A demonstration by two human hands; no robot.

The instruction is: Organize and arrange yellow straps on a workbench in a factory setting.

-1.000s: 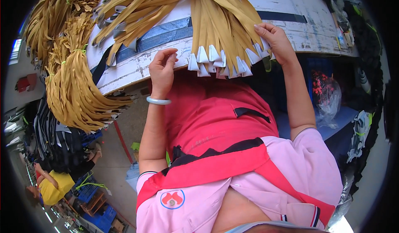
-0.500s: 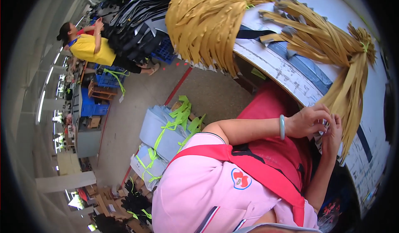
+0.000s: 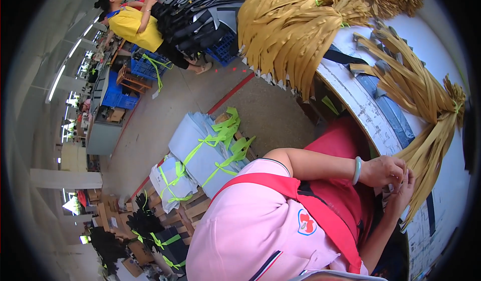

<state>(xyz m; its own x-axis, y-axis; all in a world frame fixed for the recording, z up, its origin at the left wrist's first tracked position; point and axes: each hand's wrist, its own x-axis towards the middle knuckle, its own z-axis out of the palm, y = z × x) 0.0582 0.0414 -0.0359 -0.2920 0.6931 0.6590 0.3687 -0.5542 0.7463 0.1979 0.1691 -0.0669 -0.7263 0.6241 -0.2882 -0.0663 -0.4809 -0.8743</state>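
Note:
My left hand, with a pale green bangle on its wrist, is closed, its thumb and fingers pinched together. Just below, my right hand is also closed, its fingertips meeting those of the left. Something small and whitish shows between them, too hidden to name. Both hands are at the near table edge, against the loose ends of a bundle of tan fabric strips. That bundle is tied with a bright green cord at its far right end. More tan strips fan out from the same tie across the white table.
Large heaps of tan strips overhang the table's far left edge. On the floor to the left lie light blue fabric stacks tied with green bands. Black bundles lie nearer. A person in yellow stands by black pieces.
The view has shifted, so the table, strips and floor stacks sit differently in the picture. My hands stay pinched together at the strip ends, with only slight finger movement.

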